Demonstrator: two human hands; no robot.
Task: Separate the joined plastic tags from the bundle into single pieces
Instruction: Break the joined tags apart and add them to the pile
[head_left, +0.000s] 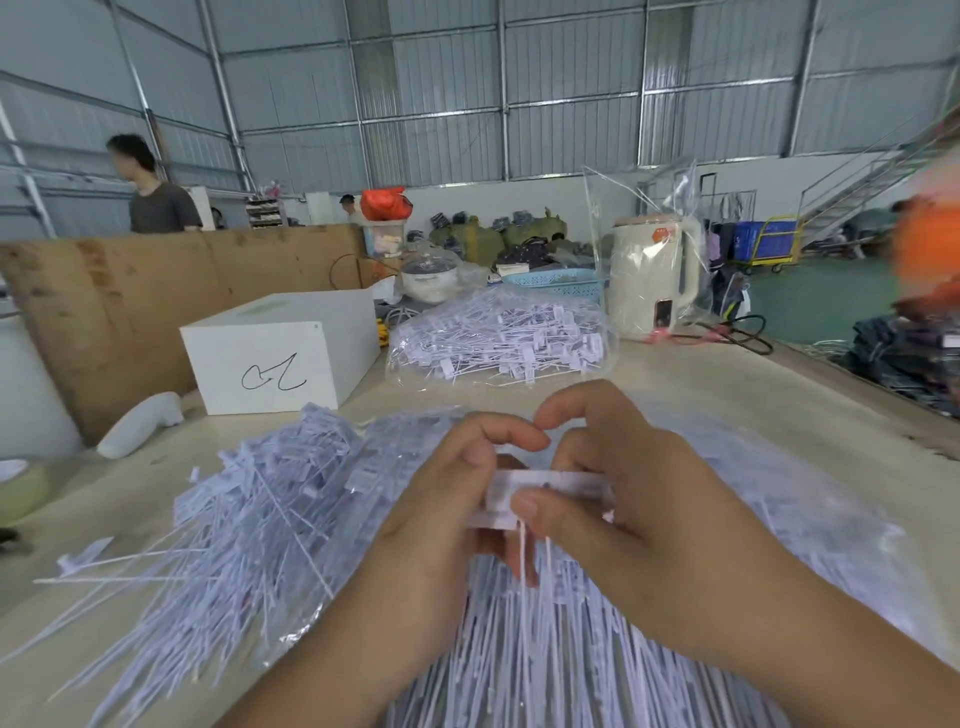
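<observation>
step: snapping apart joined tags (545, 486) | left hand (447, 499), right hand (618, 488) – both pinching strip | advice: grip close to joint; twist – avoid yanking tails

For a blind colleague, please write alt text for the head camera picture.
Two hands, left hand and right hand, hold a strip of joined plastic tags above a loose pile of tags on a table. Behind stand a white box and a bag of tags.

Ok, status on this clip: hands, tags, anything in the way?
Left hand and right hand both pinching a joined strip of tags. Loose tags piled left. Nothing blocking.
</observation>
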